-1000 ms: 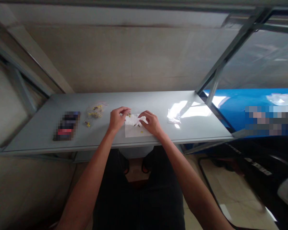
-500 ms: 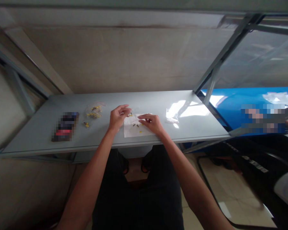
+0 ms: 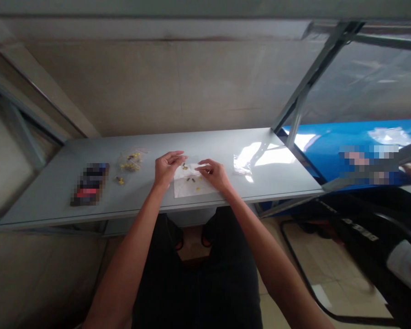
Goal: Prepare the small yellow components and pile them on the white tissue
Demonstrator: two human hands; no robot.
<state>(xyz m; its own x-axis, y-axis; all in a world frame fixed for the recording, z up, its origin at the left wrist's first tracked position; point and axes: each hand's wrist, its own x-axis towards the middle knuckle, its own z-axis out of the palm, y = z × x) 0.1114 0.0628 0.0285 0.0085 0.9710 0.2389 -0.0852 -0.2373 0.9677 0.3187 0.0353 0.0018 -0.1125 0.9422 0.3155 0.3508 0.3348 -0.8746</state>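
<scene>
A white sheet lies on the grey table in front of me, with a few small yellow and dark pieces on it. My left hand rests at the sheet's left top corner, fingers curled in a pinch beside a small yellow piece. My right hand rests on the sheet's right side, fingertips pinched together over the sheet. What either pinch holds is too small to make out.
A clear bag of yellow pieces lies left of my hands, with loose yellow bits near it and a blurred dark object further left. A clear empty bag lies to the right. A slanted metal strut rises at the table's right end.
One second ago my right hand held a crumpled white film above the sheet; now the sheet lies flat and both hands pinch low over it. The view has drifted slightly.
</scene>
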